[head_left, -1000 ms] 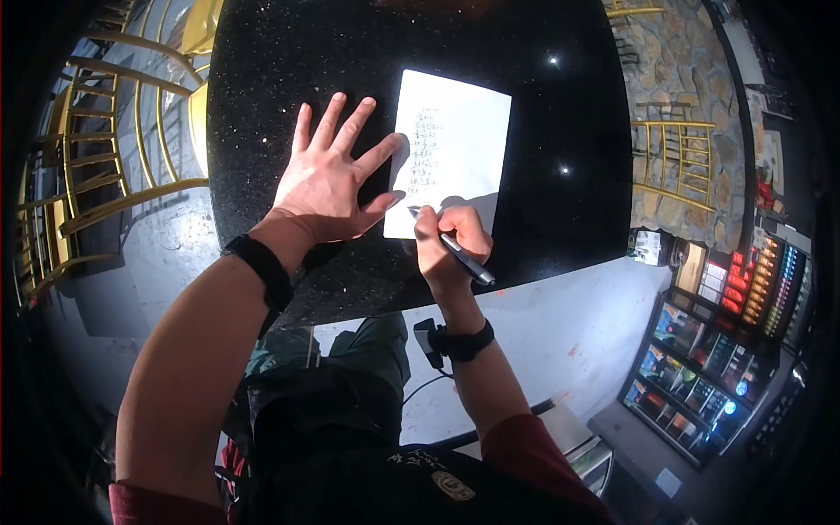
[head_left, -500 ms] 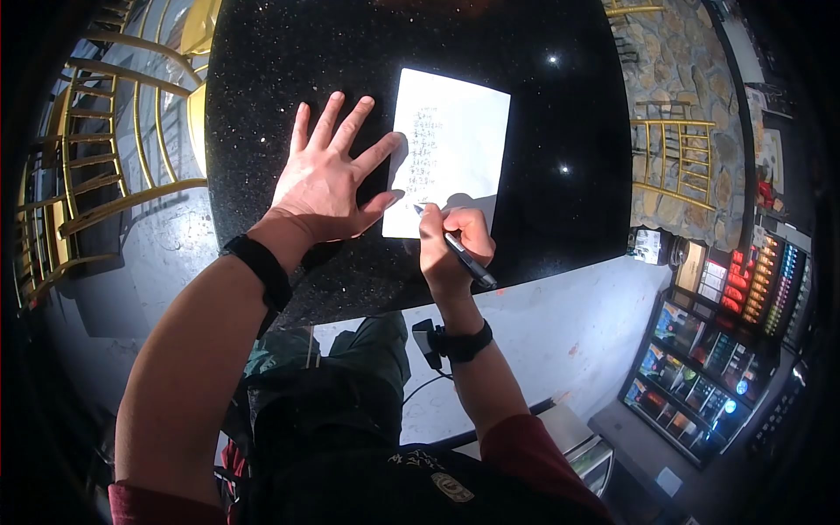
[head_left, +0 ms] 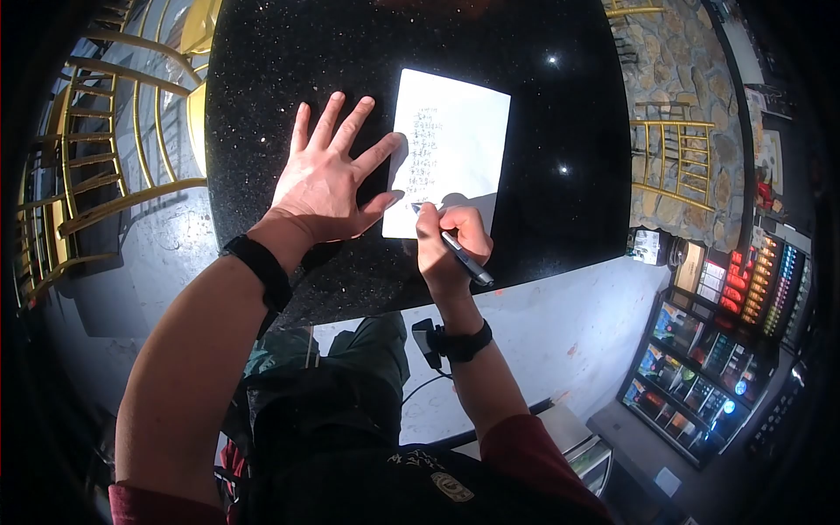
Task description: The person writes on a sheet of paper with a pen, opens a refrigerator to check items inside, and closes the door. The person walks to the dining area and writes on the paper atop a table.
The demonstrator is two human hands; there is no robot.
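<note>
A white sheet of paper (head_left: 468,131) lies on the black speckled tabletop (head_left: 289,52), with a column of handwritten lines down its left part. My left hand (head_left: 328,179) rests flat with fingers spread, its forefinger and thumb tips at the paper's left edge. Near the lower part of the sheet, my right hand (head_left: 451,245) grips a pen (head_left: 466,258) with a dark and silver barrel. The pen's tip meets the paper just under the lowest written line. Fingers of the right hand cover part of the sheet's bottom edge.
Yellow metal chairs (head_left: 131,197) stand left of the table, and another yellow chair (head_left: 682,162) is on the right by stone-patterned flooring. A lit drinks cabinet (head_left: 691,376) and shelves of colourful goods (head_left: 757,280) are at the lower right. Black bands circle both wrists.
My right hand and the pen have shifted very slightly left at the bottom of the writing. The left hand and the paper stay in place.
</note>
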